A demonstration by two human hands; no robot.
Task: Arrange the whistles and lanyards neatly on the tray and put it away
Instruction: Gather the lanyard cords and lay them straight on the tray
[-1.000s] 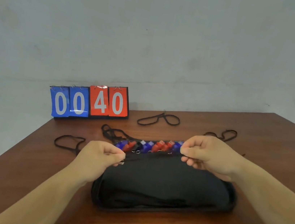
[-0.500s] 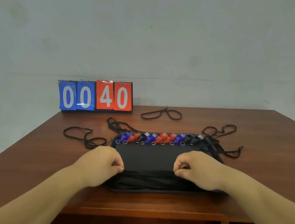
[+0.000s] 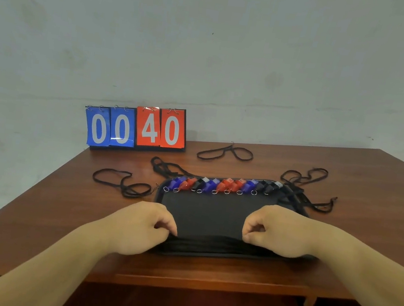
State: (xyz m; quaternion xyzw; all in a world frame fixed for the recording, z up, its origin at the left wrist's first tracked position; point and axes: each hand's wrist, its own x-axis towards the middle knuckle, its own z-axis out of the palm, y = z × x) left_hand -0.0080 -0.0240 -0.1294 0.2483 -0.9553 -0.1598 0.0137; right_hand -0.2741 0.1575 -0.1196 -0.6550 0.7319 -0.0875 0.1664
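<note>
The left grip [image 3: 144, 225] and right grip [image 3: 278, 231] each pinch black fabric [image 3: 212, 219] (near edge) over the black rectangular tray [image 3: 207, 255].

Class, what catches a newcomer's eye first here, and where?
The blue-and-red scoreboard reading 00 40 stands at the far edge of the table. Blue, red and black whistles line the far side of the tray; the left hand and right hand pinch the lanyard bundle at its near edge.

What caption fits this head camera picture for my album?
Left hand and right hand pinch a lanyard bundle on the tray of whistles.
</note>
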